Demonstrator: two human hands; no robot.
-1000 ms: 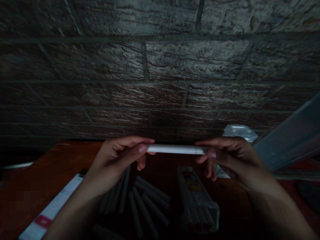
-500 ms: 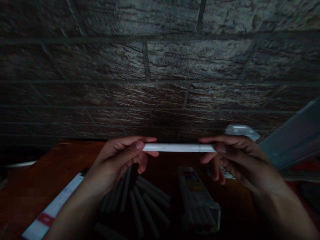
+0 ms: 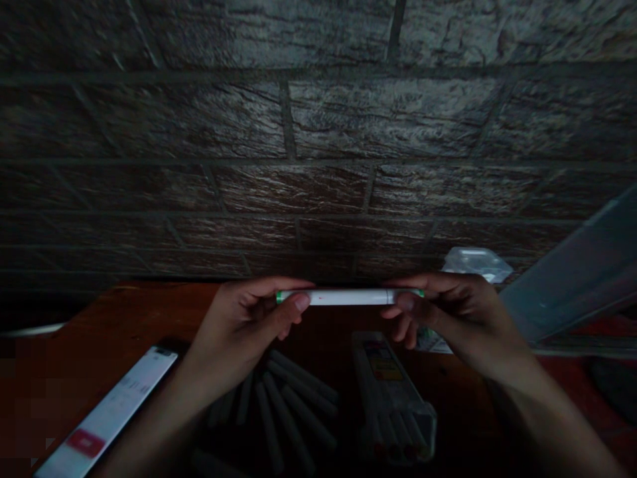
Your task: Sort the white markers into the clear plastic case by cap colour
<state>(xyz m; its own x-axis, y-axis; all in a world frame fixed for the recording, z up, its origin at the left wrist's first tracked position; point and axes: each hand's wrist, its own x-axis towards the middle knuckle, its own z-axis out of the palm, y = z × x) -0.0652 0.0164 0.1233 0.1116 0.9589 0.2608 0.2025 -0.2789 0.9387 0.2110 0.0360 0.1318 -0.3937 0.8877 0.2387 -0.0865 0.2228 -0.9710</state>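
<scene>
A white marker pen (image 3: 348, 297) with green ends is held level above a reddish-brown table (image 3: 124, 312). My left hand (image 3: 249, 325) pinches its left end between thumb and fingers. My right hand (image 3: 448, 315) pinches its right end, by the cap seam. Below the hands lie several loose white markers (image 3: 293, 411) on the table. Beside them lies a clear plastic marker case (image 3: 393, 398) with several pens inside.
A phone with a lit screen (image 3: 107, 418) lies at the lower left. A dark brick wall (image 3: 318, 133) rises just behind the table. A crumpled clear wrapper (image 3: 475, 262) and a translucent plastic bin (image 3: 582, 279) sit at the right.
My hands have slid closer together along the marker, so the green tips now show at both ends. The marker stays level.
</scene>
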